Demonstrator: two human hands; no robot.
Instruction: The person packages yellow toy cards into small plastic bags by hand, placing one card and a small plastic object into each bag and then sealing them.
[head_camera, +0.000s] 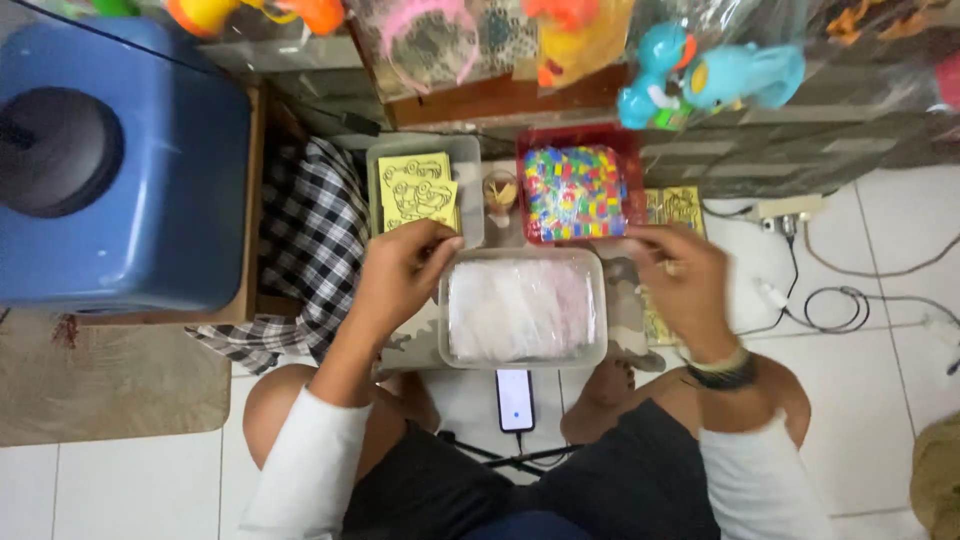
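My left fingers pinch the tub rim; right fingers blurred, grip unclear. Tub looks light, thin, flexible: hold both far corners.

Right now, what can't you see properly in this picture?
Head view:
- Left hand: fingertips curl at the clear tub's corner, hiding anything pinched there.
- Right hand: motion-blurred, so its grip is unclear.
- Clear tub: cloudy wrapping masks the contents.
- Yellow cards beside the red tray: mostly covered by the right hand.
- Blue plastic toy: glare off its plastic bag.
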